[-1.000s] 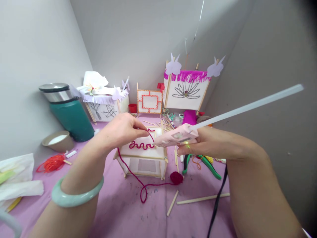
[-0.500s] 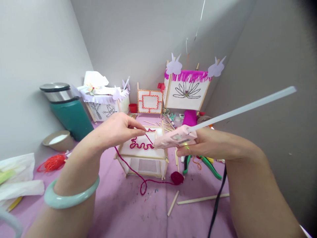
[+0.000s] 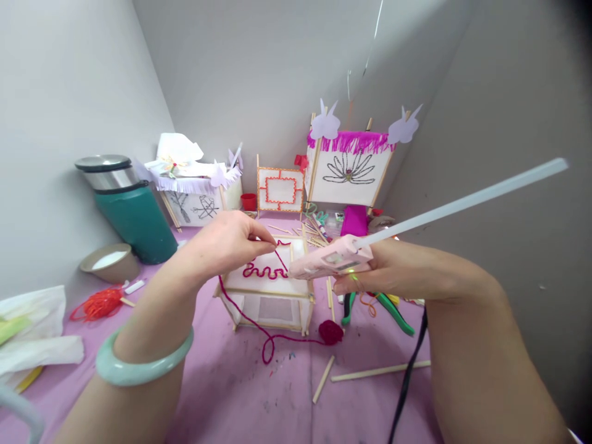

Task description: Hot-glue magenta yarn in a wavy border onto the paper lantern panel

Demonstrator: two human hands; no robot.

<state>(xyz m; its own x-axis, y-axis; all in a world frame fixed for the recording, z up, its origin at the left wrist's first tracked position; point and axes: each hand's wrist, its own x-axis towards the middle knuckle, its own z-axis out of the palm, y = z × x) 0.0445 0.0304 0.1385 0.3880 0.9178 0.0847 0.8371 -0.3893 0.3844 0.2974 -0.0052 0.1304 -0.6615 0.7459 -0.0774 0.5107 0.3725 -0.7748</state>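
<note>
Pinched between the fingertips of my left hand is dark red yarn, pulled taut down to the white top of a stick-framed box. Wavy lines of the same yarn lie on that top. My right hand grips a pale pink glue gun, a long translucent glue stick jutting from its back. The gun's tip is close to where the yarn meets the panel; whether they touch I cannot tell. From under my left hand the yarn trails over the box's front to a small ball on the table.
Green-handled pliers and loose wooden sticks lie at the right. A black cord hangs below my right wrist. Left are a teal bottle, a bowl and red string. Decorated lanterns stand behind.
Both hands have shifted slightly to the right, the left still pinching the yarn and the right still holding the glue gun. The box stays in place.
</note>
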